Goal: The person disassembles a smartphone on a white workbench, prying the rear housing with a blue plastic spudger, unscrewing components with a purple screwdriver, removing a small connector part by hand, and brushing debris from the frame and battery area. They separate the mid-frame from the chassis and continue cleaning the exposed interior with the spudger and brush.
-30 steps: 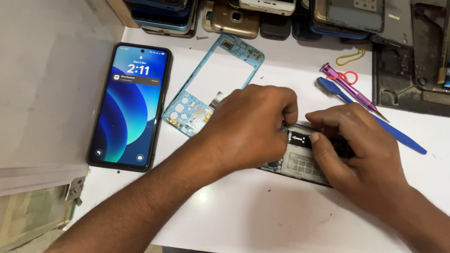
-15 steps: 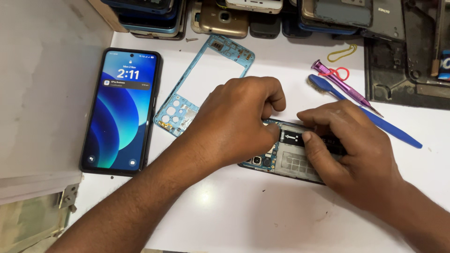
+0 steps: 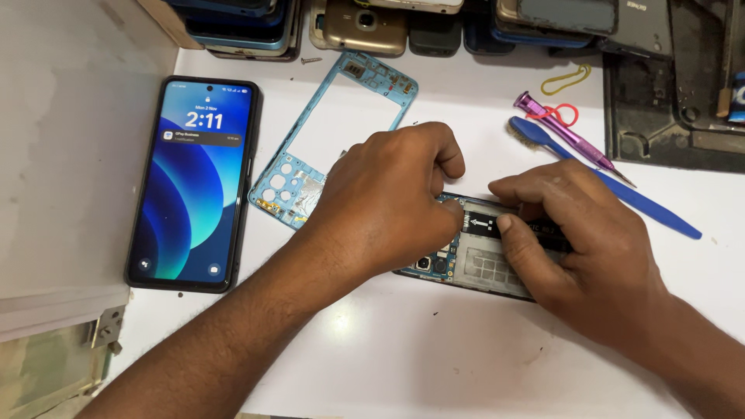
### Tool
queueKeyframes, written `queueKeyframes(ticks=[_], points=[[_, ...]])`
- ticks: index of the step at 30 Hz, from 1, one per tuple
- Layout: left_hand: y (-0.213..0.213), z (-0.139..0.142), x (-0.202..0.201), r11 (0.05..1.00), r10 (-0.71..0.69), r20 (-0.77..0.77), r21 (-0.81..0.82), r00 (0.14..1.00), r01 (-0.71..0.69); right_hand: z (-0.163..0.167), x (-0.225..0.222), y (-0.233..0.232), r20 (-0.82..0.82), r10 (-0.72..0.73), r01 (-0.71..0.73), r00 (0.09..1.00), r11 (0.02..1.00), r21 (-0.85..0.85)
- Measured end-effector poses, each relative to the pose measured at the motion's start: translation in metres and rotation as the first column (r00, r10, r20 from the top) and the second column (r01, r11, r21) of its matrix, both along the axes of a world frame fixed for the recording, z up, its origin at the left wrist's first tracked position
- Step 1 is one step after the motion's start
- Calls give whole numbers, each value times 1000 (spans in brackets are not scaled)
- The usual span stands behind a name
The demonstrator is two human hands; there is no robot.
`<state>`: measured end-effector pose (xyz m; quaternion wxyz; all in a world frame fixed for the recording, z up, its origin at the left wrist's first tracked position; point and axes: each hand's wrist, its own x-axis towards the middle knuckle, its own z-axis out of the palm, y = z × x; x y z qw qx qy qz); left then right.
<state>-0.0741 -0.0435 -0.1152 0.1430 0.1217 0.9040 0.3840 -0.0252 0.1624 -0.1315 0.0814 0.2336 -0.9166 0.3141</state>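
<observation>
An opened phone [image 3: 473, 268] lies face down on the white table, its battery and circuit board exposed. My left hand [image 3: 384, 206] rests over its left end with fingers curled, fingertips on the board near the battery's top. My right hand [image 3: 574, 233] lies over the right part, thumb and index finger pressing on the black battery [image 3: 483, 225]. A light blue middle frame [image 3: 310, 182] sits just left of my left hand, partly hidden by it.
A lit smartphone [image 3: 194, 182] lies at the left beside a grey box [image 3: 62, 147]. A purple screwdriver [image 3: 566, 132], a blue brush tool [image 3: 621, 194], yellow and red rubber bands and a small screw [image 3: 309, 60] lie behind. Several old phones are stacked along the back edge.
The view has shifted slightly. Both hands stay on the opened phone; my left fingers have curled tighter at the battery's top edge.
</observation>
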Motion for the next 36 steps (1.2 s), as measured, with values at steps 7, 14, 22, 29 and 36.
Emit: queueKeyframes(ticks=[7, 14, 22, 29, 36], points=[[-1, 0, 1, 1000, 17, 10, 20, 1000, -17, 0, 1, -2, -2, -8, 8, 1000, 1000, 5], [0, 1, 1, 1000, 24, 3, 7, 1000, -24, 1, 0, -1, 9, -4, 4, 1000, 1000, 2], [2, 0, 2, 999, 17, -7, -32, 1000, -17, 0, 0, -1, 10, -12, 12, 1000, 1000, 15], [-2, -2, 5, 1000, -4, -44, -32, 999, 2, 0, 1, -4, 8, -1, 1, 1000, 1000, -3], [-2, -1, 5, 1000, -16, -45, -24, 999, 15, 1, 1, -3, -1, 1, -1, 1000, 1000, 8]])
